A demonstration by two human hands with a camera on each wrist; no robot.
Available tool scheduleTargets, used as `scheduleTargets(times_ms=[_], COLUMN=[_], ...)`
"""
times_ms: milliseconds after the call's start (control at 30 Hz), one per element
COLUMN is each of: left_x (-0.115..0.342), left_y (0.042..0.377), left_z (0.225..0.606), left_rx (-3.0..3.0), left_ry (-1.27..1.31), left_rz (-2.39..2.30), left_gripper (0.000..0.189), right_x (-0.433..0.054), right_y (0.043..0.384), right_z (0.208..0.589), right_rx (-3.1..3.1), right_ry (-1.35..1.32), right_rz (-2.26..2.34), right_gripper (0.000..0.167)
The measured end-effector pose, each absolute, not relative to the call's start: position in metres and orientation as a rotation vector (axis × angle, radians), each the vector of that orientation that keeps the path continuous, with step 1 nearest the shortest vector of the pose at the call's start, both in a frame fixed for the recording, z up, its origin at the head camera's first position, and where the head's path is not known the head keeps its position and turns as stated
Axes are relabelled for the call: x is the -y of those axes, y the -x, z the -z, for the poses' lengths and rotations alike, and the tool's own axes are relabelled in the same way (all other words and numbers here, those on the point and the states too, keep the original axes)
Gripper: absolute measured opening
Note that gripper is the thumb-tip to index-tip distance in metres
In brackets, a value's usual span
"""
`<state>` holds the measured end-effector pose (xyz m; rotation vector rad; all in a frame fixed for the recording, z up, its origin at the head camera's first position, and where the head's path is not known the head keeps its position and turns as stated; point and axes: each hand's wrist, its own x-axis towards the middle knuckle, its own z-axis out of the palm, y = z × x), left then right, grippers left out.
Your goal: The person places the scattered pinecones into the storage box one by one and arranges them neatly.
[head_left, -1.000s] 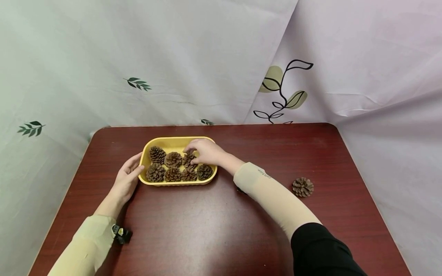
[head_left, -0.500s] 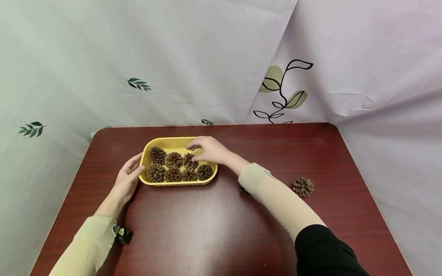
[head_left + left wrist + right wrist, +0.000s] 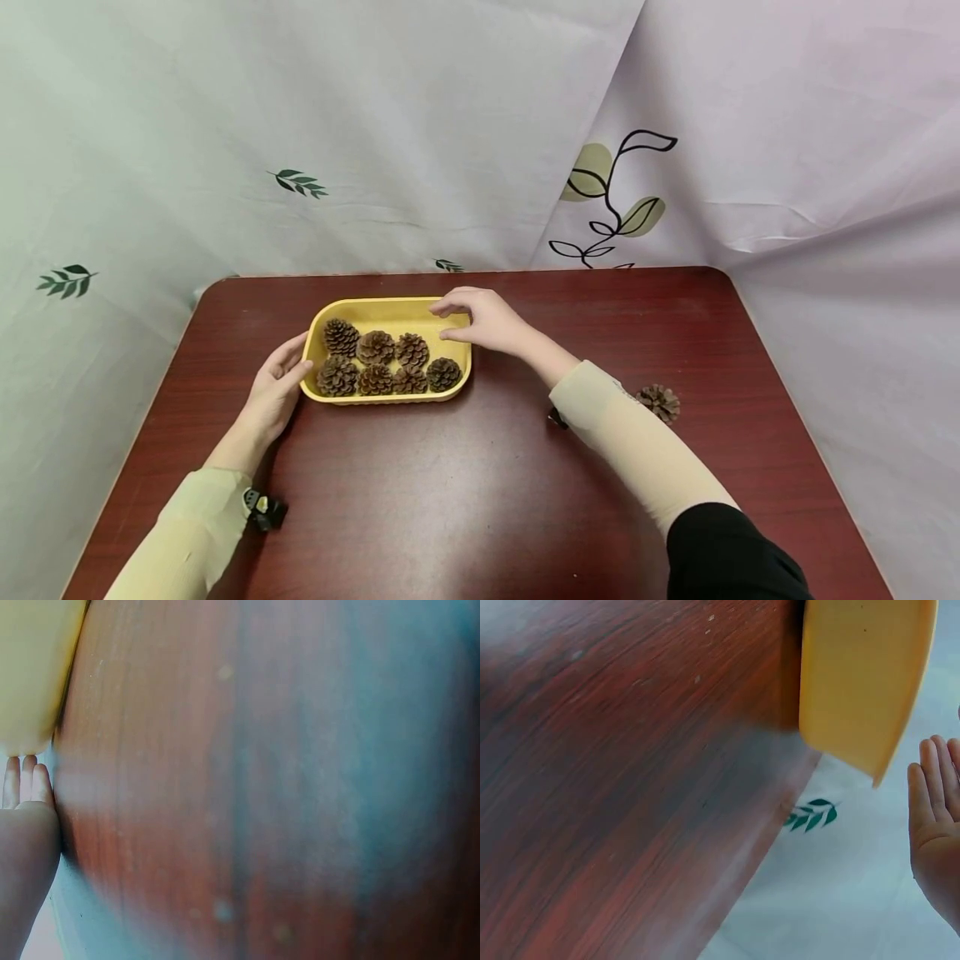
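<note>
A yellow tray [image 3: 386, 400] with rounded corners holds several brown pine cones [image 3: 376, 380], grouped toward its left and near side. At the tray's left end is my left hand [image 3: 273, 392], its thumb by the rim and its fingers along the outer wall. In the left wrist view, straight fingers [image 3: 27, 780] meet the tray's yellow side. Over the tray's right end hovers my right hand [image 3: 491, 321], thumb and fingers apart with nothing between them. From the right wrist, the same hand [image 3: 939, 847] shows straight fingers beside the tray wall [image 3: 855, 682].
Another pine cone [image 3: 660, 402] lies on the dark red table [image 3: 450, 500] to the right, partly behind my right sleeve. White cloth [image 3: 450, 125] with leaf prints hangs behind the table's far edge. A small black device [image 3: 264, 509] sits at my left wrist.
My right hand has let go of a pine cone in the tray and moved up and right, toward the tray's right end. My left hand and the tray stay in place.
</note>
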<state>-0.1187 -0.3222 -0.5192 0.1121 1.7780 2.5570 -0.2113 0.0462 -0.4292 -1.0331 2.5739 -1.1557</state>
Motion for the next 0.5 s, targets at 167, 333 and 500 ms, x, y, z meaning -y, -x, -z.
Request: scheduleTargets(times_ms=[167, 333, 500], left_x=[0.322, 0.323, 0.323], left_y=[0.119, 0.119, 0.119], left_z=[0.520, 0.520, 0.520], left_rx=[-1.760, -1.765, -1.770], left_ry=[-0.141, -0.153, -0.148], left_rz=[-2.575, -2.575, -2.566], left_gripper=[0.049, 0.049, 0.048], right_x=[-0.064, -0.083, -0.104], right_y=[0.207, 0.205, 0.201], right_z=[0.426, 0.426, 0.426], right_rx=[-2.601, -2.617, -2.624], right_ry=[1.022, 0.999, 0.961], right_rz=[1.189, 1.235, 1.280], right_gripper=[0.038, 0.038, 0.039])
